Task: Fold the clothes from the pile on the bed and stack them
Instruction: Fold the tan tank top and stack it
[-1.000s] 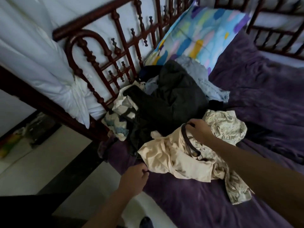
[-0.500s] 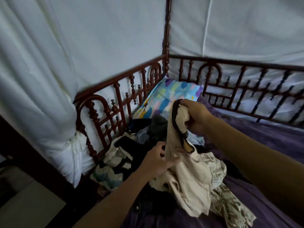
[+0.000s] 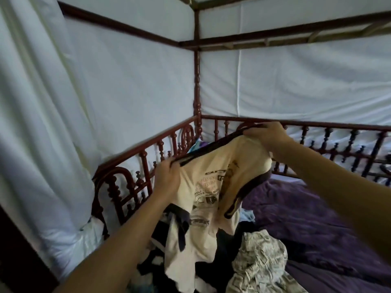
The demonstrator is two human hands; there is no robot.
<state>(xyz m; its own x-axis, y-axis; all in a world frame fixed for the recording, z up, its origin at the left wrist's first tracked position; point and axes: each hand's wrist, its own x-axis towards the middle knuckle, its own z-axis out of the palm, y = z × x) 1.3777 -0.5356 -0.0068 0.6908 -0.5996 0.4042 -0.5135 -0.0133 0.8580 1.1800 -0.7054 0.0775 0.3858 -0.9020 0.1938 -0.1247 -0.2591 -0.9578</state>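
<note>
A cream T-shirt (image 3: 208, 199) with dark trim and a dark printed graphic hangs in the air above the clothes pile. My left hand (image 3: 167, 176) grips its left shoulder edge. My right hand (image 3: 265, 134) grips the other shoulder, higher and farther back. The dark collar band stretches between the two hands. Below the shirt lies the pile: dark garments (image 3: 213, 269) and a crumpled patterned pale garment (image 3: 260, 261) on the purple bedspread (image 3: 317, 225).
A dark red spindle bed rail (image 3: 148, 153) runs behind the pile on the left and along the back. White netting (image 3: 105, 92) hangs on all sides from the canopy frame. A corner of the colourful pillow (image 3: 197, 143) shows behind the shirt.
Both hands lifted the cream shirt off the pile and spread it by its shoulders. My left hand moved up from the lower hem to the shoulder. The view tilted upward.
</note>
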